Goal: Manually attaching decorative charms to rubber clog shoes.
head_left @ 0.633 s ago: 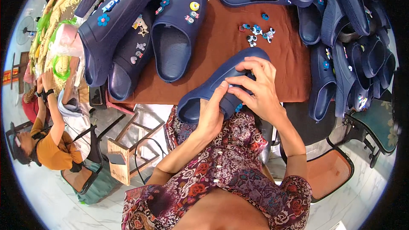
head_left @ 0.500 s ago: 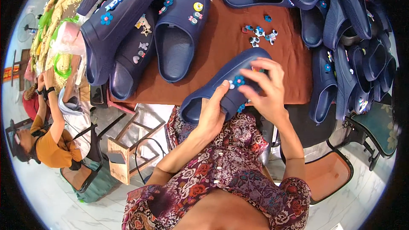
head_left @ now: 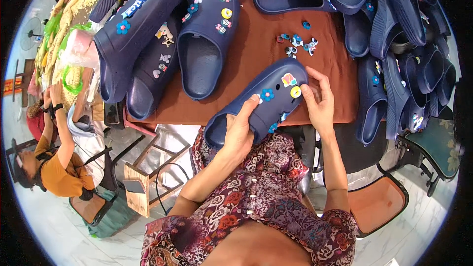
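While clasping clog (head_left: 249, 113) with left hand (head_left: 240, 132) and pinching its toe with right hand (head_left: 320, 107), seemingly seating yellow charm (head_left: 295, 91); next calls for firm thumb press.

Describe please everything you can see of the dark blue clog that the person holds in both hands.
The clog is navy, of matte foam-like material, with holes in its upper. Small charms sit on it: a blue flower, a yellow ring, a multicoloured piece. It lies tilted, toe up-right, over the brown table's near edge. The left hand grips its side; the right hand touches its toe.

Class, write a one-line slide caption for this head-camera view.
Left hand steadies a navy clog over the brown table while the right hand touches its yellow round charm.
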`<state>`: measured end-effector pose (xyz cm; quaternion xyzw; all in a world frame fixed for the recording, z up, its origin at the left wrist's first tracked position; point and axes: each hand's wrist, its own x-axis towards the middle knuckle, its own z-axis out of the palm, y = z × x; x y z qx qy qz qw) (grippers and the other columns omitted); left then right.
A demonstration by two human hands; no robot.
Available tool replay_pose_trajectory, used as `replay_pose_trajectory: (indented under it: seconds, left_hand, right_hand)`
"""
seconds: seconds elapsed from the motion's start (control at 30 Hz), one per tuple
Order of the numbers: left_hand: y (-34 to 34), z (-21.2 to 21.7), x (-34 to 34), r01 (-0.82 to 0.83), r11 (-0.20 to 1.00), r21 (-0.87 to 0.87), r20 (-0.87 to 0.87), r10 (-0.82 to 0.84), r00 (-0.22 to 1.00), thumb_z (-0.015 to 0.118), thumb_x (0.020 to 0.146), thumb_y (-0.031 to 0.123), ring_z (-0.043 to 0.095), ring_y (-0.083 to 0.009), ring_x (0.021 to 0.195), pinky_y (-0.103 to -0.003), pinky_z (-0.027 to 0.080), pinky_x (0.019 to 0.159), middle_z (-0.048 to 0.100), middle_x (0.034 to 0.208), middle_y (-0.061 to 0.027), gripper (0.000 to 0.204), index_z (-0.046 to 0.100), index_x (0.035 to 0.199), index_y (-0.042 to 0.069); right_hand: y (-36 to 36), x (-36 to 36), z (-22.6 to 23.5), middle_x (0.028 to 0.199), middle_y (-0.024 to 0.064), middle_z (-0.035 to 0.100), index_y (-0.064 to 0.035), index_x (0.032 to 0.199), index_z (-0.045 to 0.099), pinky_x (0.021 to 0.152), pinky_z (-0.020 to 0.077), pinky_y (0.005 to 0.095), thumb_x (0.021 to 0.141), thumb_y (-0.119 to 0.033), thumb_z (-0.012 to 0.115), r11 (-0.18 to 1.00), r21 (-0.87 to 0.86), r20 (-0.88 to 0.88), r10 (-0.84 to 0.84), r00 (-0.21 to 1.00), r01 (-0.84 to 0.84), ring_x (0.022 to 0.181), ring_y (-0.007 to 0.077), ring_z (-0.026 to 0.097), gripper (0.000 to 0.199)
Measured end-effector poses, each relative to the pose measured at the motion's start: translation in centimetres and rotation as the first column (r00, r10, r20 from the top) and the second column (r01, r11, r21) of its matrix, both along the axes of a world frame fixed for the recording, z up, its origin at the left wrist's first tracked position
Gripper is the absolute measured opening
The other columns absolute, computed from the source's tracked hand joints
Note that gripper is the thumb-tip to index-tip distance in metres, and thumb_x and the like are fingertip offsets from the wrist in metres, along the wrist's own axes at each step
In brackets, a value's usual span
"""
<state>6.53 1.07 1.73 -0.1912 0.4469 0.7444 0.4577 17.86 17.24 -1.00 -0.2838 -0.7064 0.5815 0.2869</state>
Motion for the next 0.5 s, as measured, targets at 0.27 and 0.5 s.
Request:
replay_pose_trajectory:
  seconds: [0.27, 0.5]
  left_hand:
    - [-0.5, 0.1, -0.9, 0.060, 0.995, 0.086, 0.074, -0.066, 0.995, 0.063, 0.090, 0.028, 0.063, -0.0221, 0.103, -0.040, 0.050, 0.094, 0.065, 0.112, -0.0113, 0.038, 0.057, 0.117, 0.002]
    - [-0.3, 1.1, -2.2, 0.013, 0.971, 0.239, 0.210, -0.065, 0.976, 0.067, 0.088, 0.031, 0.062, -0.0231, 0.108, -0.042, 0.049, 0.096, 0.065, 0.115, -0.0097, 0.039, 0.058, 0.117, 0.006]
  right_hand:
    - [-1.5, 1.1, -0.1, 0.126, 0.0098, 0.050, 0.0012, 0.132, 0.047, 0.096, 0.0463, 0.0318, 0.093, -0.002, 0.057, 0.999, -0.019, -0.048, -0.052, 0.998, 0.051, 0.116, 0.0192, 0.053, 0.041]
    - [-4.1, 3.1, -1.7, 0.124, 0.0107, 0.052, 0.0004, 0.133, 0.044, 0.090, 0.0465, 0.0289, 0.093, -0.002, 0.058, 0.985, -0.173, -0.018, -0.008, 1.000, 0.004, 0.110, 0.0175, 0.054, 0.043]
